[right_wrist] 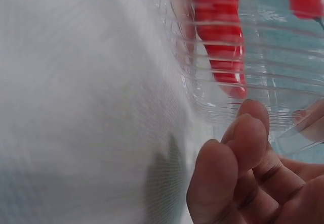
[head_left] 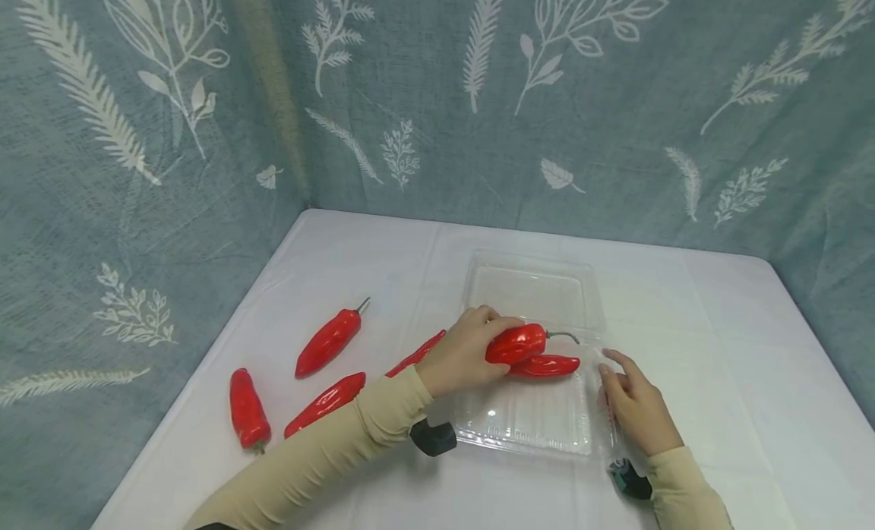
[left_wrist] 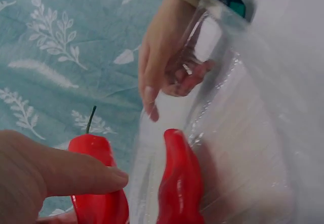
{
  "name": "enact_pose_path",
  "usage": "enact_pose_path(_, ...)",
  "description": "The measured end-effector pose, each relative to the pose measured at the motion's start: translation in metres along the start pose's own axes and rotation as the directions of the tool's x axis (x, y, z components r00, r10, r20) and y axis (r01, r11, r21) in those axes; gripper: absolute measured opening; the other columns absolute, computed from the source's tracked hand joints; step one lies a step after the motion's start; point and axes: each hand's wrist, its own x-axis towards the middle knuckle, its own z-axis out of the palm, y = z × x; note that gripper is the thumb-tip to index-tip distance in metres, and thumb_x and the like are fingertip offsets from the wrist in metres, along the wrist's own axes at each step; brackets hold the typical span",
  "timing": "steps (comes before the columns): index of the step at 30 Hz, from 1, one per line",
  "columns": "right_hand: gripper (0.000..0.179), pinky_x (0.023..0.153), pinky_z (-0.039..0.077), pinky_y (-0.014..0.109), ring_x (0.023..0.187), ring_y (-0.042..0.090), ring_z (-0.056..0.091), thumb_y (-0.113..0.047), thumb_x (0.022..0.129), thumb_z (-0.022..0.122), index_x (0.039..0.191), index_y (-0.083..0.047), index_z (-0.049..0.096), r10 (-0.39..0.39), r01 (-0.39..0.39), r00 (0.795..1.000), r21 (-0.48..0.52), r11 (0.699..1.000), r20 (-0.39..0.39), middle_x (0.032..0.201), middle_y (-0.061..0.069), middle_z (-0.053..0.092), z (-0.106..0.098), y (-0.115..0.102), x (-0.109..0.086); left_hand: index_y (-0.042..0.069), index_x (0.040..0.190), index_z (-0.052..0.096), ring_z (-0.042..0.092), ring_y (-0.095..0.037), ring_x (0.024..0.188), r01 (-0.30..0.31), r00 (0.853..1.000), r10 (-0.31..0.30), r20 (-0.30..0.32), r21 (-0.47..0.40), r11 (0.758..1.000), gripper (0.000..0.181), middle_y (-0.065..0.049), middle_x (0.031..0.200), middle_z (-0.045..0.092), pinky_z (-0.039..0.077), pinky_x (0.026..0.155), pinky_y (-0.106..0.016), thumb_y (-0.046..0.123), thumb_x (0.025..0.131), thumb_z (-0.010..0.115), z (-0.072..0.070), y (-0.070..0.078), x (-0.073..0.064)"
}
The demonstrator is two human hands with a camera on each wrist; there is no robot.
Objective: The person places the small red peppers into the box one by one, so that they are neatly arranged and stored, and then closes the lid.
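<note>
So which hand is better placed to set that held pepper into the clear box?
Probably the left hand: it grips the red pepper over the clear box, while the right hand, at the box's right edge, holds no pepper.

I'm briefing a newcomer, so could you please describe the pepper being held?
On the white table lies an open clear box. Over it, in the left grip, is a red pepper; unlike the pepper in the box, it shows a thin, curved stem.

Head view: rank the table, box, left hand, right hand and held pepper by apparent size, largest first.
1. Table
2. Box
3. Left hand and right hand: too alike to rank
4. Held pepper, partly covered by fingers
</note>
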Motion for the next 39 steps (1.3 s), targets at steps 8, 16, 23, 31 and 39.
enact_pose_path(8, 0.055, 0.059, 0.042, 0.029, 0.058, 0.012, 0.051, -0.043, 0.102, 0.036, 0.144, -0.006, 0.035, -0.007, 0.007, 1.0, 0.01, 1.0, 0.008, 0.072, 0.005, 0.059, -0.001, -0.001, 0.001, 0.027, 0.134, 0.053, 0.05, -0.015, 0.111, -0.021, 0.996, 0.017, 0.087, 0.052, 0.998, 0.066, -0.001, 0.119, 0.054, 0.053, 0.079, -0.025, 0.017, 0.075, 0.08, 0.015, -0.001, -0.004)
enact_pose_path(16, 0.053, 0.058, 0.042, 0.028, 0.057, 0.012, 0.051, -0.039, 0.103, 0.038, 0.143, -0.005, 0.035, -0.01, 0.01, 1.0, 0.016, 1.0, 0.01, 0.07, 0.005, 0.058, 0.0, -0.003, 0.001, 0.027, 0.132, 0.056, 0.05, -0.014, 0.107, -0.089, 0.992, 0.078, 0.101, 0.106, 0.99, 0.061, 0.001, 0.114, 0.056, 0.049, 0.082, -0.022, 0.019, 0.076, 0.079, 0.023, 0.004, -0.005)
enact_pose_path(23, 0.052, 0.058, 0.042, 0.029, 0.057, 0.012, 0.05, -0.038, 0.102, 0.038, 0.143, -0.006, 0.035, -0.006, 0.006, 1.0, 0.015, 1.0, 0.005, 0.069, 0.005, 0.057, 0.0, -0.002, 0.002, 0.027, 0.129, 0.059, 0.049, -0.013, 0.104, -0.094, 0.991, 0.079, 0.112, 0.143, 0.985, 0.057, 0.002, 0.11, 0.055, 0.046, 0.081, -0.023, 0.019, 0.076, 0.078, 0.033, 0.006, -0.006)
enact_pose_path(31, 0.052, 0.06, 0.042, 0.028, 0.057, 0.013, 0.05, -0.038, 0.102, 0.038, 0.143, -0.006, 0.035, -0.011, 0.011, 1.0, 0.021, 1.0, 0.005, 0.069, 0.005, 0.056, 0.0, -0.002, 0.002, 0.027, 0.128, 0.06, 0.048, -0.012, 0.102, -0.125, 0.986, 0.098, 0.136, 0.213, 0.969, 0.06, 0.002, 0.108, 0.054, 0.046, 0.08, -0.021, 0.016, 0.073, 0.08, 0.043, 0.005, -0.005)
enact_pose_path(39, 0.05, 0.06, 0.043, 0.028, 0.056, 0.013, 0.051, -0.036, 0.103, 0.039, 0.143, -0.006, 0.036, -0.022, 0.022, 1.0, -0.006, 1.0, -0.002, 0.068, 0.005, 0.057, 0.001, -0.004, 0.003, 0.023, 0.126, 0.061, 0.048, -0.013, 0.102, -0.174, 0.981, 0.14, 0.131, 0.303, 0.937, 0.056, 0.002, 0.107, 0.054, 0.045, 0.083, -0.024, 0.011, 0.074, 0.077, 0.047, 0.004, -0.009)
